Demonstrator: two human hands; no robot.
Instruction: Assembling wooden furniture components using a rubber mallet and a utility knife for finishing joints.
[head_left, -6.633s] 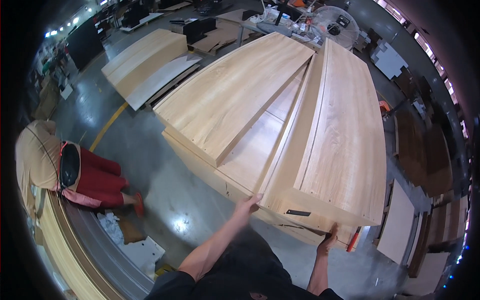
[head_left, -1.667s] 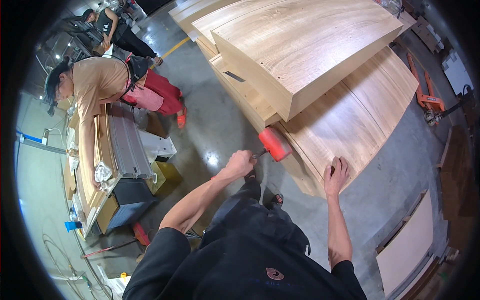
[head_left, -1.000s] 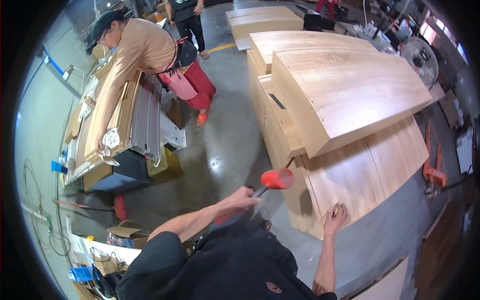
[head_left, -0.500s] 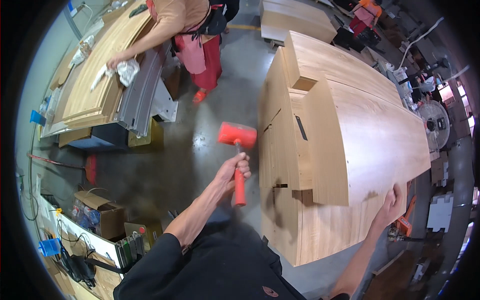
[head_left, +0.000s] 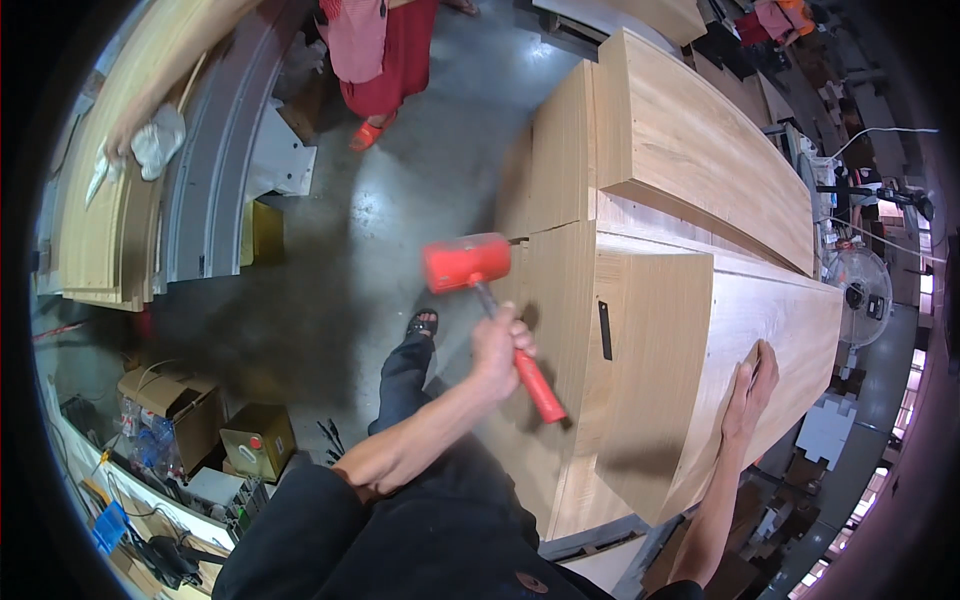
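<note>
Reference: the wood-grain cabinet (head_left: 560, 270). The left hand (head_left: 497, 348) is closed around the shaft of a red mallet (head_left: 467, 263). The mallet is at the left side of the cabinet, tilted, with its head on the far side of the hand; clearance between head and cabinet cannot be determined. The right hand (head_left: 752, 392) rests on the near box (head_left: 760, 310) on top of the cabinet, thumb slightly apart from the fingers, a narrow spread. The far box (head_left: 710, 140) also lies on the cabinet, beyond the near box. A black strip (head_left: 604, 330) is on the cabinet, at the left edge of the near box.

Well left of the cabinet, a co-worker's hand (head_left: 118, 143) holds a white cloth (head_left: 160, 142) over stacked boards (head_left: 110, 225). A fan (head_left: 860, 295) stands beyond the cabinet's right end.
</note>
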